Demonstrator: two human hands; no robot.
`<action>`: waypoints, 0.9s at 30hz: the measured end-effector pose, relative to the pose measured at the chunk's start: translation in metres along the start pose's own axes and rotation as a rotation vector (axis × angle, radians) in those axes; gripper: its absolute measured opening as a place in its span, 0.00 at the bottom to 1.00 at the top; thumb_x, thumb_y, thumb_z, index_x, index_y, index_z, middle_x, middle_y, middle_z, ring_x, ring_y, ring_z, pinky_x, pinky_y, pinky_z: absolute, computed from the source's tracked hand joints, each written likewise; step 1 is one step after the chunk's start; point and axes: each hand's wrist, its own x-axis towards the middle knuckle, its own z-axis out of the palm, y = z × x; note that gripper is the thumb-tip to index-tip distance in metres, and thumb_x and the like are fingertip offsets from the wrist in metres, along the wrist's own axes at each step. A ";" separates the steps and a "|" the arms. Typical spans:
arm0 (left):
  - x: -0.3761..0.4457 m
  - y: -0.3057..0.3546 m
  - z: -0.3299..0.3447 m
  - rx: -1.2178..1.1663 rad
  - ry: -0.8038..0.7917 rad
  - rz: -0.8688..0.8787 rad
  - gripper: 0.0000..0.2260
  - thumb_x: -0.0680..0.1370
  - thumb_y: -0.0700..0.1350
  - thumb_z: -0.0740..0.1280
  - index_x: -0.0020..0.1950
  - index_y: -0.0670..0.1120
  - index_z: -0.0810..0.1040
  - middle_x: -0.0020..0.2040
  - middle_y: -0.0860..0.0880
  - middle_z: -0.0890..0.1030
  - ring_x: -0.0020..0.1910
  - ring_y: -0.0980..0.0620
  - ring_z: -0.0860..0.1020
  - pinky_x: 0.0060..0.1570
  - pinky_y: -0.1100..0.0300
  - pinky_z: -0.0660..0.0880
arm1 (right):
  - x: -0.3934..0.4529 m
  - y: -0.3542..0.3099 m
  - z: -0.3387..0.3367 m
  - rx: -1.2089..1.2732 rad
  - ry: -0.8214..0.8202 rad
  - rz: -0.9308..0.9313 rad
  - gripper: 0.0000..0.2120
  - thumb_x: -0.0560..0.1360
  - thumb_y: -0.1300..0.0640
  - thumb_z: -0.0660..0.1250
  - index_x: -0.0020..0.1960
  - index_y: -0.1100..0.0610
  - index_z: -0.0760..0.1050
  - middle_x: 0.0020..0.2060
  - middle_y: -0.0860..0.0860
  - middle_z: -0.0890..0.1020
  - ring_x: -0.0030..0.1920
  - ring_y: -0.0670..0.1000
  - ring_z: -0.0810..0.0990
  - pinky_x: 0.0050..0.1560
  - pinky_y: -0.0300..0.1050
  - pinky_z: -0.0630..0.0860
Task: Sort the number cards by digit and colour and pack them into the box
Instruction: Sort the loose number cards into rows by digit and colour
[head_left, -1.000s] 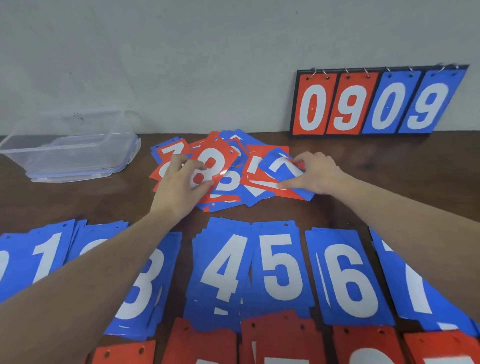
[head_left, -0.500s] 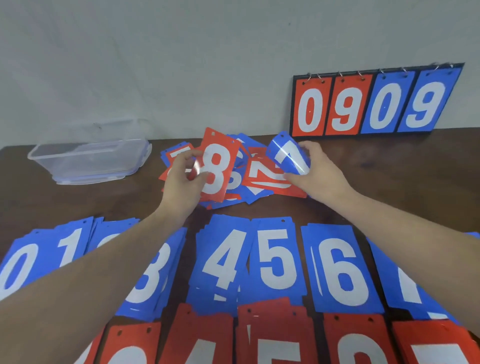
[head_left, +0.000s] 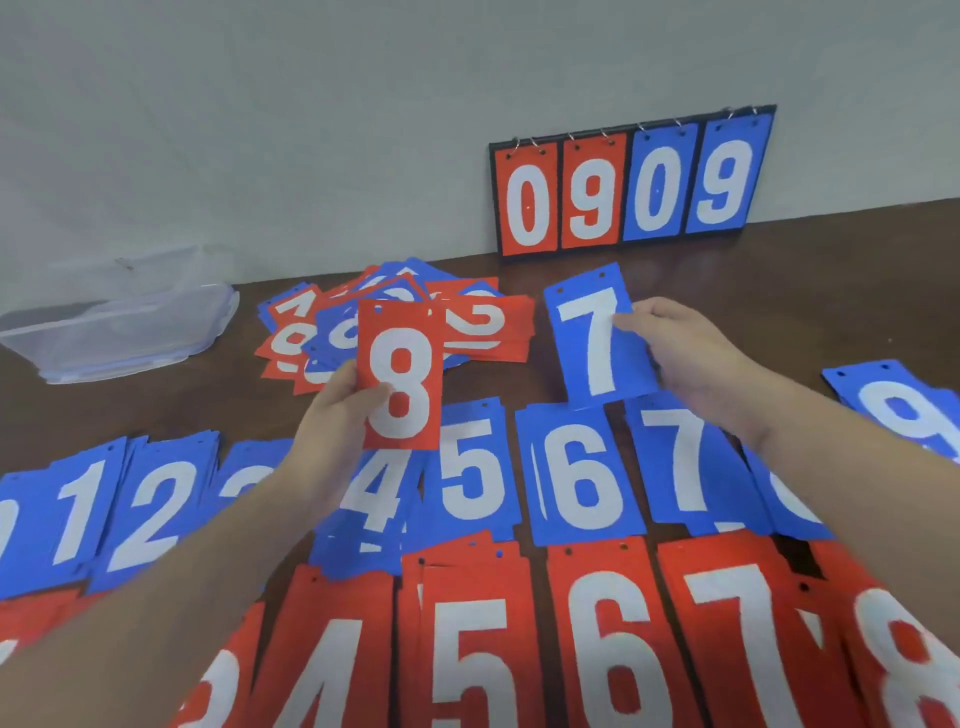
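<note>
My left hand holds a red 8 card upright above the blue row, thumb on its face. My right hand pinches a blue 7 card by its right edge, just above the blue 7 stack. A mixed heap of red and blue cards lies behind both hands. Sorted blue stacks run left to right in a row: 1, 2, 4, 5, 6. Red stacks lie nearest me, among them a red 8 stack at the right. The clear plastic box sits empty at the far left.
A scoreboard stand showing 0 9 0 9 leans against the wall at the back right. A blue 9 stack lies at the right edge. Dark wooden table shows between the heap and the stand.
Both hands lifted their cards out of the heap and drew them towards me; the red 8 now stands upright and the blue 7 has turned face up over the blue 7 stack.
</note>
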 end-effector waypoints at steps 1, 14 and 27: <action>-0.004 0.000 0.005 -0.001 -0.018 -0.003 0.10 0.82 0.42 0.65 0.57 0.58 0.77 0.49 0.61 0.85 0.51 0.56 0.83 0.48 0.58 0.77 | -0.005 0.002 -0.009 0.027 -0.014 0.011 0.05 0.82 0.54 0.67 0.50 0.55 0.73 0.50 0.53 0.86 0.49 0.53 0.86 0.48 0.49 0.81; -0.036 0.006 0.045 0.010 -0.190 0.061 0.45 0.78 0.31 0.68 0.79 0.68 0.49 0.52 0.59 0.85 0.55 0.50 0.84 0.41 0.48 0.83 | -0.036 0.028 -0.083 -0.304 -0.137 -0.013 0.32 0.77 0.68 0.69 0.73 0.45 0.62 0.52 0.53 0.86 0.52 0.58 0.84 0.49 0.52 0.81; -0.050 0.003 0.087 0.034 -0.248 0.138 0.34 0.78 0.31 0.68 0.71 0.64 0.63 0.62 0.51 0.80 0.59 0.48 0.82 0.43 0.45 0.83 | -0.038 0.046 -0.079 -1.060 0.004 -0.335 0.26 0.75 0.53 0.73 0.71 0.46 0.69 0.58 0.46 0.74 0.61 0.52 0.68 0.62 0.50 0.69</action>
